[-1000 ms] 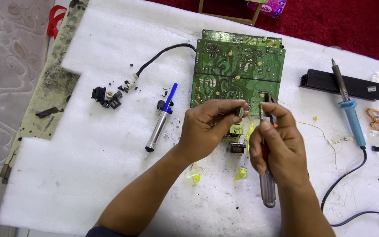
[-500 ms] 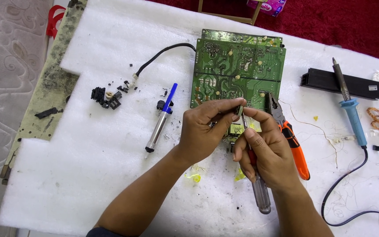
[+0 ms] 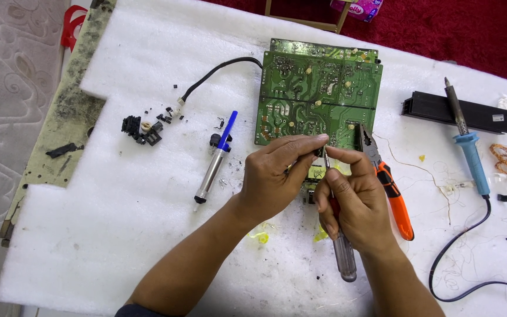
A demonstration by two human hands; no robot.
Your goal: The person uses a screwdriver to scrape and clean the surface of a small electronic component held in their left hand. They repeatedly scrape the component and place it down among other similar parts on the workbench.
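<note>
White foam (image 3: 118,194) bears both hands pinching a screwdriver (image 3: 341,252).

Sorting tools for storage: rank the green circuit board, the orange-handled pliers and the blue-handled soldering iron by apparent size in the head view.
1. Green circuit board, clearly the largest.
2. and 3. Blue-handled soldering iron and orange-handled pliers: similar apparent length; the pliers lie nearer the camera, so I won't rank them.

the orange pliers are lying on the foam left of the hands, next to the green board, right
Not quite. The head view shows the orange pliers lying on the foam to the right of the hands, beside the right hand, not left of them. They do lie next to the green board.
</note>
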